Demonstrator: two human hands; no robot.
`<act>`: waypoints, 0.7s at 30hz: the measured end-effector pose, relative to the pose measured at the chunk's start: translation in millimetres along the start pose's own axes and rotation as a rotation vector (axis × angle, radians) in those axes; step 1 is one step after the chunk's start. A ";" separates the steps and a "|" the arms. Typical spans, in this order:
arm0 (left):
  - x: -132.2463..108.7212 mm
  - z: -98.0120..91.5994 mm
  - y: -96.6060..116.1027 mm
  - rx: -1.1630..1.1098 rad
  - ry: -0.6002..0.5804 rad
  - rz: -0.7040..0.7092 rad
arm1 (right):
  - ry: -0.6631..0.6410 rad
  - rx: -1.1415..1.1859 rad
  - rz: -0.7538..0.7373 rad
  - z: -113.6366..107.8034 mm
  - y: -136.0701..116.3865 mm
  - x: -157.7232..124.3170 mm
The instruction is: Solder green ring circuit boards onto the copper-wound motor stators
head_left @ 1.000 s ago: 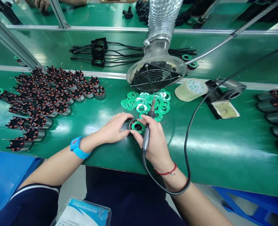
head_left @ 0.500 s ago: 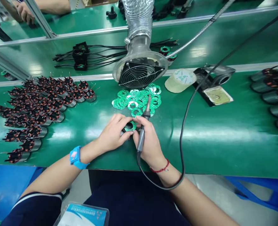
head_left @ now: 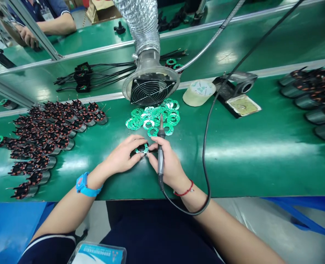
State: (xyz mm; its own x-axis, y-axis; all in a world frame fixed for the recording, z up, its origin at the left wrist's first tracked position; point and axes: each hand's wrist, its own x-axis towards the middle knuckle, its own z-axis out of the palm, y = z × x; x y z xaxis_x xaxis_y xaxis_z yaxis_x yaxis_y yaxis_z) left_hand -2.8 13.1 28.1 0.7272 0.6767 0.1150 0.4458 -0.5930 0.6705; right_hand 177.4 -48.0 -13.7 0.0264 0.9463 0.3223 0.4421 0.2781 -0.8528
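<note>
Between my hands, low over the green bench, is a motor stator (head_left: pixel 137 150) with a green ring-shaped circuit board (head_left: pixel 143 148) on its top. My left hand (head_left: pixel 125 154) is closed round its left side, thumb in front and fingers behind. My right hand (head_left: pixel 169 161) keeps a soldering iron (head_left: pixel 160 157) against the palm, its tip pointing away from me. The thumb and forefinger of that hand reach the right edge of the board. Fingers hide most of the stator. Just beyond lies a pile of loose green ring boards (head_left: pixel 154 116).
Rows of wound stators (head_left: pixel 54 128) stand at left, more stators (head_left: pixel 313 99) at far right. A fume extractor fan (head_left: pixel 151 91) hangs over the boards. Behind are a solder roll (head_left: pixel 199 92) and an iron stand with sponge (head_left: pixel 243 105). A co-worker's hand (head_left: pixel 28 37) shows across the bench.
The view has shifted, so most things sit a little further left. My hands stay around the stator, and the board on it looks slightly turned. The iron stays in my right hand.
</note>
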 end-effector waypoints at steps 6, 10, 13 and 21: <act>3.0 15.5 -1.3 0.090 0.146 0.017 | 0.039 -0.021 0.009 5.4 0.8 3.0; 3.1 17.4 -4.4 0.068 0.142 -0.029 | 0.045 -0.123 -0.047 1.5 -2.7 1.6; -0.6 14.8 -7.6 0.046 0.074 -0.012 | 0.037 -0.318 -0.130 -8.9 -8.5 5.0; -11.4 -17.0 -8.9 0.172 -0.107 -0.176 | -0.380 -0.295 -0.363 -19.5 -9.6 42.0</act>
State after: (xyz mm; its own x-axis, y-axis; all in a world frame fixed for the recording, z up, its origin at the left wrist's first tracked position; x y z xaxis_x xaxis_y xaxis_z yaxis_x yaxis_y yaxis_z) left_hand -23.9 18.1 33.2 0.6778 0.7312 -0.0769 0.6457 -0.5420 0.5379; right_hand 191.7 -14.2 16.0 -0.4712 0.8072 0.3555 0.5940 0.5884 -0.5486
